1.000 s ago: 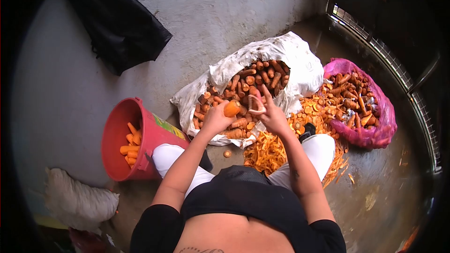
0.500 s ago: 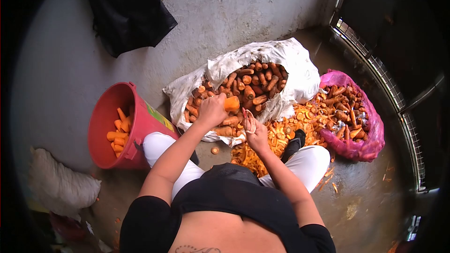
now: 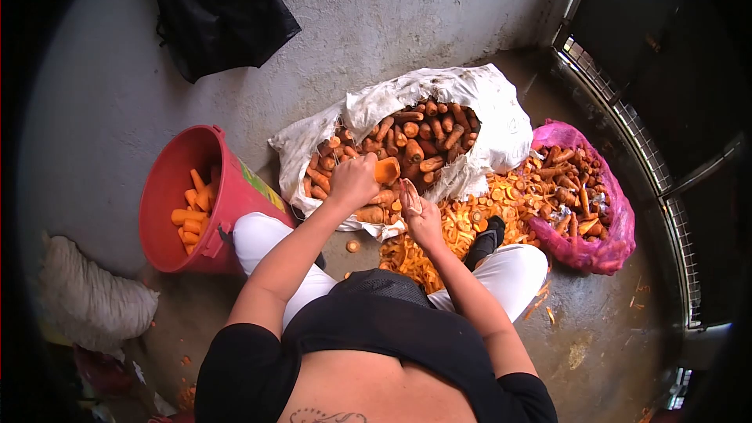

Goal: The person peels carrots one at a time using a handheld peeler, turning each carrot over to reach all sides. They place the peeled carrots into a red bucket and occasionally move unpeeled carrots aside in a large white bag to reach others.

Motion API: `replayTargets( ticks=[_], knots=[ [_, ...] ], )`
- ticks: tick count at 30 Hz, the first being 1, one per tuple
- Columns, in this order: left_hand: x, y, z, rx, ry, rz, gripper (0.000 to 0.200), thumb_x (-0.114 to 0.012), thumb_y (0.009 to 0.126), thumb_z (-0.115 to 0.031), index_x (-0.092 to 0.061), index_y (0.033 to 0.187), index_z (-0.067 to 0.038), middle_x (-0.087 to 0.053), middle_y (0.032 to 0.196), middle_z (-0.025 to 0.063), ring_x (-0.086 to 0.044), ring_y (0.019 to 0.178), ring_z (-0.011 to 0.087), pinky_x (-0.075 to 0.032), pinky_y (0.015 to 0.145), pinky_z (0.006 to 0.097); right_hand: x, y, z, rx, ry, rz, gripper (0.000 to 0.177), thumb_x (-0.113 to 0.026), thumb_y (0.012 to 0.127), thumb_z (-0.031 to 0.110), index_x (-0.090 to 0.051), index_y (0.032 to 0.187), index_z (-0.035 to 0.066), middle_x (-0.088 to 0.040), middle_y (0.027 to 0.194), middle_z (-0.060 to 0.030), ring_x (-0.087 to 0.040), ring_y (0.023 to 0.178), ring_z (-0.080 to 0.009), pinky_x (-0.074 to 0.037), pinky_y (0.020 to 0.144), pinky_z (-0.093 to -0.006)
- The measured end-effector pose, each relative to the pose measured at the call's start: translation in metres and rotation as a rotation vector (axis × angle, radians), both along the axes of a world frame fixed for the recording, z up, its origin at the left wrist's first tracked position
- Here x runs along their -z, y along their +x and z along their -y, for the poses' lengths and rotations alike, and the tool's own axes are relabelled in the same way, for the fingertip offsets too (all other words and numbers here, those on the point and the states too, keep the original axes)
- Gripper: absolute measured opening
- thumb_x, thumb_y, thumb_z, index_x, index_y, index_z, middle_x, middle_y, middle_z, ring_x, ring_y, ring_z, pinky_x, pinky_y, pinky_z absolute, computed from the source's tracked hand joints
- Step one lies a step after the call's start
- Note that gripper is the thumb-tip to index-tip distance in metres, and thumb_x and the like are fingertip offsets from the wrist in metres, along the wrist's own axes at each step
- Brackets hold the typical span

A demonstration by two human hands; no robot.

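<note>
Left hand [image 3: 354, 183]: fingers wrapped round one carrot [image 3: 387, 171], its smooth orange end poking out toward the other hand. Carrot is held in the air, in front of the mouth of the white sack [image 3: 503, 127]. Right hand [image 3: 424, 222]: near that end, apparently just short of it, a pale strip [image 3: 412, 202] about the fingers. These look bent; whether they pinch a small tool, I cannot tell.

Handling (my judgement): grip well back so the end stays exposed; roll the carrot in the palm rather than twist the wrist; keep the left thumb behind any edge; a damp surface may slip.

Around: red bucket [image 3: 239, 205] beside the left knee, orange pieces [image 3: 188, 219] inside. Peelings [image 3: 458, 227] heaped between sack and right shoe [image 3: 489, 241]. Pink bag [image 3: 617, 236] beyond, brownish carrots in it. One slice [image 3: 352, 246] on the floor.

In the way: sack's loose lip near the hands; the heap crowds that foot.
</note>
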State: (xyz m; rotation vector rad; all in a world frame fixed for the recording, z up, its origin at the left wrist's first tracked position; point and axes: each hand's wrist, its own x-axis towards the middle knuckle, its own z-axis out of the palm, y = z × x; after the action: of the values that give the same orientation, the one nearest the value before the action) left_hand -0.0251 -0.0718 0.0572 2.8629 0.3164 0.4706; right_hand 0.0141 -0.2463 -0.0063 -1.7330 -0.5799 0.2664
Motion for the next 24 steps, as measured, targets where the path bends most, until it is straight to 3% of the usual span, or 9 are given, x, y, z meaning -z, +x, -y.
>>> replayTargets(
  ticks=[3, 9, 15, 18, 24],
  knots=[
    [-0.004, -0.002, 0.005, -0.007, 0.011, 0.008, 0.017, -0.058, 0.066, -0.004, -0.053, 0.083, -0.002, -0.065, 0.079, 0.0175, -0.064, 0.074, 0.0355, -0.051, 0.066, 0.0443, -0.019, -0.004, 0.005, -0.053, 0.13, -0.145, 0.038, -0.055, 0.094, 0.028, -0.055, 0.069, -0.001, -0.046, 0.057, 0.0019, -0.041, 0.054, -0.0069, -0.036, 0.05, -0.0269],
    [0.002, 0.006, 0.0, -0.01, 0.043, 0.024, 0.018, -0.064, 0.069, -0.009, -0.052, 0.081, -0.004, -0.064, 0.077, 0.0139, -0.064, 0.074, 0.0342, -0.05, 0.065, 0.0453, -0.023, -0.008, 0.006, -0.038, 0.133, -0.17, 0.041, -0.054, 0.095, 0.03, -0.053, 0.068, -0.001, -0.044, 0.055, 0.0017, -0.039, 0.053, -0.0072, -0.033, 0.049, -0.0271],
    [-0.004, 0.003, 0.004, 0.024, 0.073, 0.016, 0.017, -0.059, 0.066, -0.001, -0.053, 0.082, -0.001, -0.065, 0.077, 0.0172, -0.065, 0.071, 0.0326, -0.052, 0.063, 0.0418, -0.023, -0.005, 0.008, -0.016, 0.022, -0.08, 0.042, -0.053, 0.095, 0.029, -0.052, 0.067, -0.002, -0.043, 0.054, 0.0016, -0.038, 0.052, -0.0075, -0.032, 0.048, -0.0282],
    [-0.001, 0.004, 0.003, 0.019, 0.096, 0.025, 0.018, -0.059, 0.066, -0.001, -0.052, 0.082, -0.002, -0.064, 0.076, 0.0161, -0.065, 0.069, 0.0316, -0.052, 0.062, 0.0414, -0.012, -0.005, 0.005, -0.004, 0.101, -0.064, 0.043, -0.054, 0.095, 0.03, -0.051, 0.065, -0.001, -0.042, 0.054, 0.0018, -0.037, 0.051, -0.0075, -0.031, 0.047, -0.0283],
    [0.001, 0.002, 0.004, 0.007, 0.233, 0.11, 0.019, -0.06, 0.067, -0.002, -0.051, 0.083, -0.004, -0.06, 0.075, 0.0116, -0.062, 0.068, 0.0281, -0.051, 0.064, 0.0386, -0.014, -0.005, 0.003, 0.007, 0.03, -0.123, 0.046, -0.054, 0.095, 0.031, -0.048, 0.06, 0.002, -0.041, 0.053, 0.0017, -0.035, 0.051, -0.0072, -0.029, 0.046, -0.0286]
  ],
)
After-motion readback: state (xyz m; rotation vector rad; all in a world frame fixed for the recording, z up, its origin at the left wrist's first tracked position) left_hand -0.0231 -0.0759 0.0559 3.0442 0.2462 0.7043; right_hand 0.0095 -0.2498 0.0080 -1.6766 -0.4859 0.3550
